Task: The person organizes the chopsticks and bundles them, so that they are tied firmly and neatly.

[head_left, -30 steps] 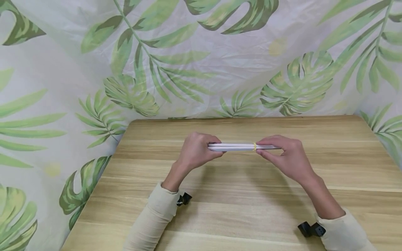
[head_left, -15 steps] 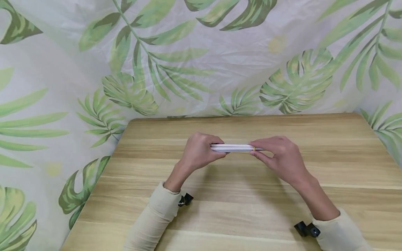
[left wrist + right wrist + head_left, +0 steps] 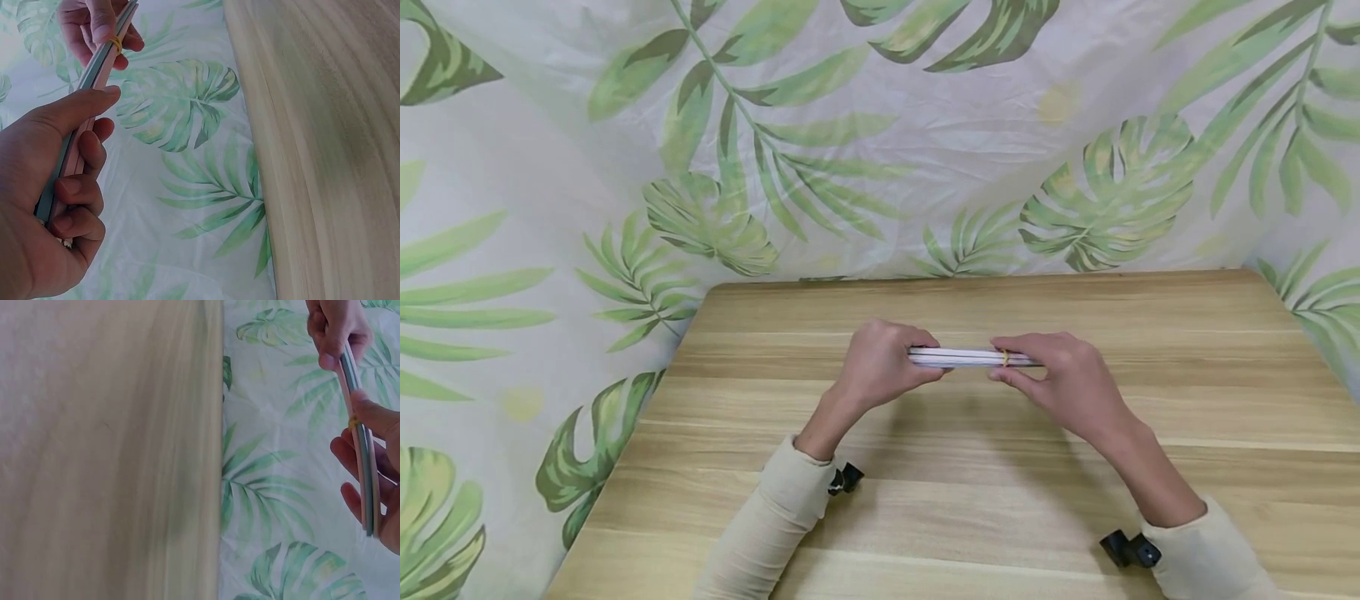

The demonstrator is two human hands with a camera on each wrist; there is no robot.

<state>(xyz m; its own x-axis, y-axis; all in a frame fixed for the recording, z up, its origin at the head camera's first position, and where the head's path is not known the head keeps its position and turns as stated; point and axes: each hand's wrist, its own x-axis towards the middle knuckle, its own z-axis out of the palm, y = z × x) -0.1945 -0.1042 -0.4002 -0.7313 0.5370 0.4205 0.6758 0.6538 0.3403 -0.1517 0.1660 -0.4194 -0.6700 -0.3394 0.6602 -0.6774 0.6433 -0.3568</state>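
Observation:
A bundle of slim, straight sticks (image 3: 966, 357) is held level above the table in the head view. It looks white there, but pink and teal in the wrist views. My left hand (image 3: 880, 362) grips its left end, thumb along one side and fingers curled round the other (image 3: 53, 156). A yellow rubber band (image 3: 1006, 358) circles the bundle right of its middle. My right hand (image 3: 1067, 375) holds the bundle at the band between thumb and fingers. In the right wrist view, the thumb lies beside the band (image 3: 354, 421), and the sticks' free end reaches toward the palm.
A wood-grain table (image 3: 925, 500) lies under both hands. Behind it hangs a white cloth with green leaf prints (image 3: 850, 150). Small black cameras (image 3: 1131, 550) sit at both cuffs.
My right hand has shifted left along the bundle, so its thumb and index fingertips now reach past the rubber band. My left hand has moved slightly right, narrowing the space between the hands.

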